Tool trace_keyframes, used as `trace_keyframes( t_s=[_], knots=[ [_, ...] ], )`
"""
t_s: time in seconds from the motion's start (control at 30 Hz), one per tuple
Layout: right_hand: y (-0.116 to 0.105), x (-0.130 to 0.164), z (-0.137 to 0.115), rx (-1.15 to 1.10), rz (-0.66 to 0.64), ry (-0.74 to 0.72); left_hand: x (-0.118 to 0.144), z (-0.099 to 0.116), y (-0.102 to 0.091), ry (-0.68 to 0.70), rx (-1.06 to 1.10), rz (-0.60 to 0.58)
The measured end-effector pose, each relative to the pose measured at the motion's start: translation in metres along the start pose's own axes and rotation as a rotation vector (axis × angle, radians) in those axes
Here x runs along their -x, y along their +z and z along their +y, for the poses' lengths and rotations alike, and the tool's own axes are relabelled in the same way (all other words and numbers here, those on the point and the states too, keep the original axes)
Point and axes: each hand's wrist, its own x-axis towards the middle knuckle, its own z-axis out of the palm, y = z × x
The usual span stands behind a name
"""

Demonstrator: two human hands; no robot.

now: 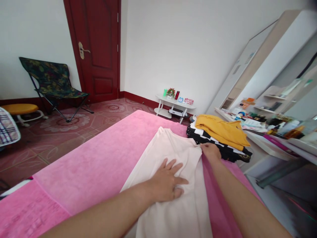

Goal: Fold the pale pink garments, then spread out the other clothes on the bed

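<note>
The left forearm [106, 211] comes in nearest, leading to the left hand [166, 181], which rests palm down on the pale garment [170, 218], its fingers spread wide. The garment lies stretched out on the pink bed [111, 147], neckline toward the far end. The right hand [210, 151] holds the garment's right shoulder corner, fingers pinched narrow on the cloth. Just beside that hand sits a clothes pile [230, 152], yellow cloth [220, 129] on top. Beyond the bed, a white tabletop [174, 102] bears a plant [170, 92].
</note>
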Motion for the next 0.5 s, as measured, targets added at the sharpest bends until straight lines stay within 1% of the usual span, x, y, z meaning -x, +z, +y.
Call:
trace_keyframes(
  t_s=[0.07, 0.13, 0.2, 0.27, 0.33, 0.43, 0.5],
  knots=[
    [0.002, -0.005, -0.003, 0.145, 0.009, -0.082, 0.0, 0.0, -0.001, -0.001, 0.013, 0.001],
    [0.007, -0.009, -0.007, 0.246, -0.024, -0.161, 0.0, -0.001, -0.002, -0.001, 0.025, 0.003],
    [0.013, -0.014, -0.011, 0.321, -0.069, -0.202, -0.001, -0.001, -0.003, -0.003, 0.031, 0.01],
    [0.018, -0.02, -0.015, 0.377, -0.093, -0.209, -0.001, -0.002, -0.004, -0.004, 0.037, 0.01],
    [0.021, -0.027, -0.019, 0.406, -0.087, -0.202, -0.001, -0.002, -0.004, -0.004, 0.046, 0.002],
    [0.024, -0.035, -0.024, 0.387, -0.026, -0.166, -0.001, -0.003, -0.005, -0.001, 0.053, -0.007],
    [0.026, -0.037, -0.026, 0.32, 0.006, -0.136, -0.001, -0.003, -0.004, 0.0, 0.053, -0.007]
  ],
)
